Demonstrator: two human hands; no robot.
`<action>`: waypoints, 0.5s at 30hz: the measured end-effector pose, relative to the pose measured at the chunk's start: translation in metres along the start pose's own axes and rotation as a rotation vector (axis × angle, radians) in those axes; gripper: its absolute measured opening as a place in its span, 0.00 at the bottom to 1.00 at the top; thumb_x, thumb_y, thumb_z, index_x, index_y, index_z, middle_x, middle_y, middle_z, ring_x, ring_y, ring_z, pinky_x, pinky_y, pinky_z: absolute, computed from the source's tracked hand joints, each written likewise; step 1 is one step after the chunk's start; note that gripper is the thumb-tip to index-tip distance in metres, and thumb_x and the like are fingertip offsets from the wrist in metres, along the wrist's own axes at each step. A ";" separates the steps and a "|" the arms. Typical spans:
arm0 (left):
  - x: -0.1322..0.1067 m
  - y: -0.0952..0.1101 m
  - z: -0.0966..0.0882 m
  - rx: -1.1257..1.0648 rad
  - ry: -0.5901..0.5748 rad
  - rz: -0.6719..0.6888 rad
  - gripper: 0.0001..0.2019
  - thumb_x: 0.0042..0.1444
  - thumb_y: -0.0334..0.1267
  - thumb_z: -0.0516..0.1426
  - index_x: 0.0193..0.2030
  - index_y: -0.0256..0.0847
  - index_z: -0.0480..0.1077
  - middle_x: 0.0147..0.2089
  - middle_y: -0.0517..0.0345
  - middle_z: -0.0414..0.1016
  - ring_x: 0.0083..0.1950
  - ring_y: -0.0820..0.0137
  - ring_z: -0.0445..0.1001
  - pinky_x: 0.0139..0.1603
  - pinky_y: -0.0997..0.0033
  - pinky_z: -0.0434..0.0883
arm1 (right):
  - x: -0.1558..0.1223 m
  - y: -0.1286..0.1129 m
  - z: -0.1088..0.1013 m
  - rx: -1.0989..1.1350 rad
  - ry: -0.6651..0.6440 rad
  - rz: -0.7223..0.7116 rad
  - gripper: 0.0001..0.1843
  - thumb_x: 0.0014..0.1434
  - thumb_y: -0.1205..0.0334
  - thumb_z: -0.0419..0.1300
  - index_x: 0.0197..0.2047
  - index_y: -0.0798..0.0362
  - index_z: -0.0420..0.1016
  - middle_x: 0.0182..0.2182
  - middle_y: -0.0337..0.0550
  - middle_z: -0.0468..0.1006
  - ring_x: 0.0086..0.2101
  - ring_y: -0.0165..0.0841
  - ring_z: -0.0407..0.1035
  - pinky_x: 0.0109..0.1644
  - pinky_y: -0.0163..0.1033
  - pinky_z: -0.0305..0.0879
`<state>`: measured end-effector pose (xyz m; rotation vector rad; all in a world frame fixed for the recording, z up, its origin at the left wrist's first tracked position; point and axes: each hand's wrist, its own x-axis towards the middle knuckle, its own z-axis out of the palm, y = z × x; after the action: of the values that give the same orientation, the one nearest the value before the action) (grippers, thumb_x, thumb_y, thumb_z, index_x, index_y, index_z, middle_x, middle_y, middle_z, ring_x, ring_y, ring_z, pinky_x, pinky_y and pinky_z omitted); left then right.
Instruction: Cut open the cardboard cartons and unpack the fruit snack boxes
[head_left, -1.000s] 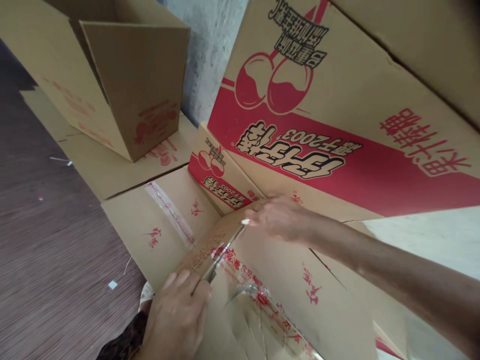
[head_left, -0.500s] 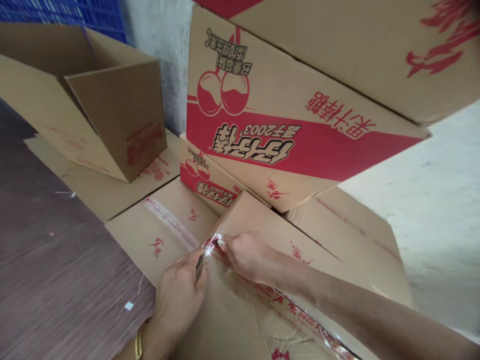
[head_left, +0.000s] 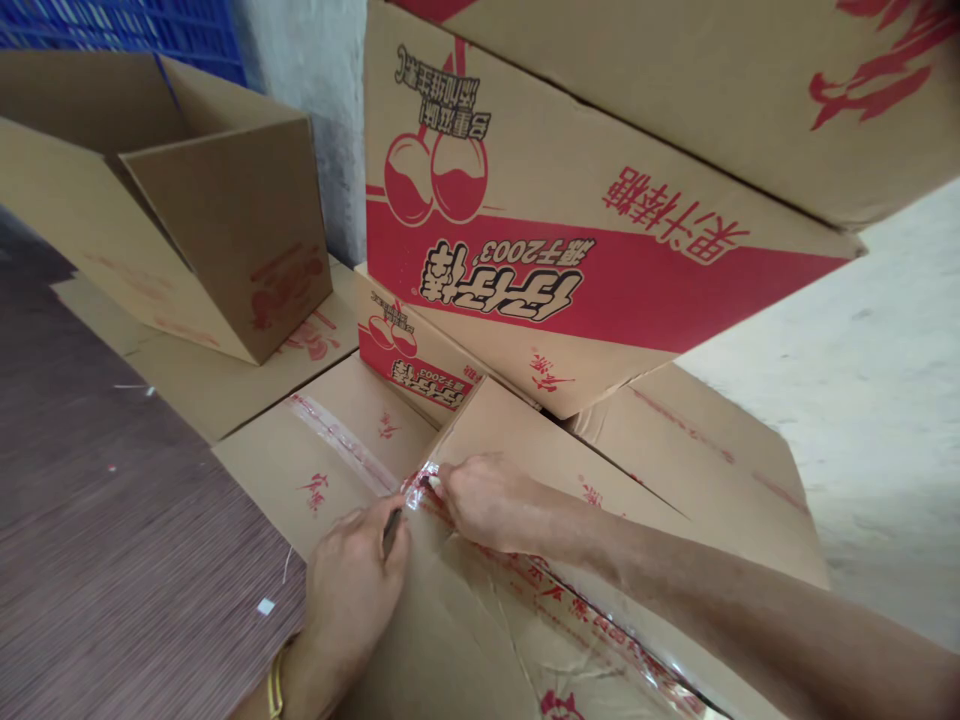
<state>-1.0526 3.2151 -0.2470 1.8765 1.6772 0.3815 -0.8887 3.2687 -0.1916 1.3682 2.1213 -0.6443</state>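
My right hand (head_left: 484,500) is closed in a pinch at the crumpled, shiny end of the clear packing tape (head_left: 600,625) with red print. The tape runs along the seam of the cardboard box (head_left: 442,630) in front of me. Between the thumb and forefinger of my left hand (head_left: 358,565) sits a slim dark object (head_left: 391,530), mostly hidden, whose kind I cannot make out. That hand is closed, its fingertips touching the box edge near the tape end.
A taped carton (head_left: 300,490) adjoins on the left. Behind stands a large red-printed carton (head_left: 517,200) with another on top. An open box (head_left: 232,230) is at the back left, near a blue crate (head_left: 127,25). Paper scraps (head_left: 265,606) lie on the dark floor (head_left: 150,560).
Both hands stay at the tape end, shifting only slightly left in the picture. The whole view has moved a little; the boxes stand as before.
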 end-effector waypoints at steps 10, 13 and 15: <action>0.003 0.000 -0.011 -0.023 -0.069 -0.029 0.17 0.58 0.40 0.49 0.48 0.46 0.75 0.35 0.58 0.80 0.33 0.67 0.74 0.34 0.70 0.65 | -0.022 -0.001 -0.006 -0.038 -0.100 0.029 0.12 0.52 0.73 0.56 0.39 0.56 0.75 0.32 0.50 0.80 0.34 0.42 0.75 0.32 0.40 0.64; 0.004 0.000 -0.014 -0.019 -0.105 -0.076 0.18 0.58 0.43 0.48 0.48 0.47 0.75 0.25 0.61 0.74 0.26 0.68 0.70 0.29 0.71 0.61 | -0.028 0.000 -0.001 -0.030 -0.101 0.035 0.10 0.55 0.69 0.56 0.40 0.56 0.75 0.34 0.51 0.80 0.34 0.43 0.75 0.32 0.40 0.65; 0.006 0.001 -0.016 -0.017 -0.146 -0.136 0.18 0.57 0.45 0.48 0.47 0.47 0.75 0.22 0.62 0.69 0.25 0.68 0.68 0.27 0.71 0.58 | -0.033 0.001 0.001 -0.032 -0.108 0.059 0.10 0.58 0.66 0.55 0.41 0.56 0.75 0.34 0.53 0.80 0.34 0.43 0.75 0.33 0.41 0.65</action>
<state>-1.0603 3.2251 -0.2347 1.7233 1.6854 0.1979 -0.8758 3.2466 -0.1706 1.3429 1.9906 -0.6438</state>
